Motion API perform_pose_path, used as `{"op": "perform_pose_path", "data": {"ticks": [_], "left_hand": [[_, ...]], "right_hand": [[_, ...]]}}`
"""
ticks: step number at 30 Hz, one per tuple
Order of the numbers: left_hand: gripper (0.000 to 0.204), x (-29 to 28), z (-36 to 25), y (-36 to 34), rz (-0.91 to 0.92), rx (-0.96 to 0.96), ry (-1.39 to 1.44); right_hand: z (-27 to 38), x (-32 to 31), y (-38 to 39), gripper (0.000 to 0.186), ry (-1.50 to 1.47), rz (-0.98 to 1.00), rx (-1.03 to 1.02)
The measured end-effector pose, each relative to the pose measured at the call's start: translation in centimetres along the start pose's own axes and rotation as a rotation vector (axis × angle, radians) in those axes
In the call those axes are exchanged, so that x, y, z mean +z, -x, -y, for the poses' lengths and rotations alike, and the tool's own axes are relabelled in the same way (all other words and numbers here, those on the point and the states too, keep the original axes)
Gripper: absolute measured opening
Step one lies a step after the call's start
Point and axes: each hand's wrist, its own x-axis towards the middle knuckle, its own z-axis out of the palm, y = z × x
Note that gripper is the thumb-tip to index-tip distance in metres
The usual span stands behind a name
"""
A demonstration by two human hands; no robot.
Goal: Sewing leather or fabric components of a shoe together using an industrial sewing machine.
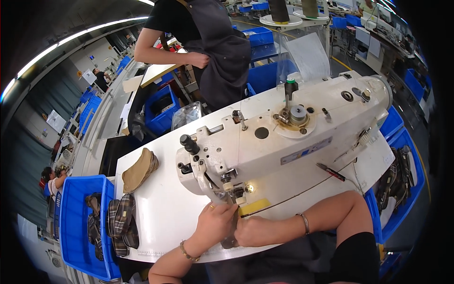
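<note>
Both my hands are at the needle end of a white sewing machine (236, 156). My left hand (215, 225) has its fingers closed on a dark brownish fabric piece (230, 242), just below the presser foot. From the other side my right hand (256, 232) is curled in against the same piece, its fingertips mostly hidden. The fabric's upper part is covered by my fingers. Beside the needle area lies a yellow strip (254, 207) on the machine bed. A small lamp (250, 188) lights that spot.
Tan fabric pieces (140, 171) are stacked on the white table (163, 208). Plaid pieces (123, 222) lie at its left edge by a blue bin (87, 182). Black-and-red snips (331, 172) rest behind my right forearm. More bins (410, 199) stand right; a person in an apron (220, 52) stands opposite.
</note>
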Motion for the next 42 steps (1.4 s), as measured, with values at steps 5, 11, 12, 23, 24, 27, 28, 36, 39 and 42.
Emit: {"op": "perform_pose_path", "data": {"ticks": [5,11,12,23,24,27,28,36,39,42], "left_hand": [[0.034,-0.2,-0.1,0.6,0.01,0.002,0.002],[0.035,-0.3,-0.1,0.2,0.075,-0.046,-0.012],[0.035,-0.4,-0.1,0.0,0.069,-0.057,-0.012],[0.033,-0.2,0.3,-0.4,0.015,-0.003,-0.022],[0.032,-0.2,0.3,-0.3,0.011,-0.002,-0.016],[0.03,-0.5,0.2,0.1,0.003,-0.011,-0.016],[0.03,-0.4,0.2,0.1,0.003,-0.009,-0.015],[0.03,-0.5,0.0,-0.4,0.002,-0.008,-0.012],[0.028,-0.4,-0.2,-0.5,0.023,-0.034,0.019],[0.022,0.1,0.2,-0.8,-0.016,-0.005,0.023]], "right_hand": [[1.1,-0.9,0.1,0.033,0.152,-0.031,0.044],[0.9,0.1,0.4,0.025,0.166,-0.009,0.033],[0.9,0.2,0.3,0.022,0.155,-0.005,0.009],[0.1,-1.2,0.2,0.018,0.2,-0.007,0.004],[0.2,-1.1,0.2,0.018,0.197,-0.022,0.014],[0.5,-1.3,0.3,0.019,0.21,-0.027,0.02],[0.6,-1.4,0.3,0.02,0.225,-0.017,0.015],[0.4,-1.5,0.2,0.024,0.193,-0.004,0.004],[0.4,-1.5,0.3,0.026,0.144,-0.001,0.022],[0.4,-1.2,0.5,0.032,0.127,-0.01,0.066]]}}
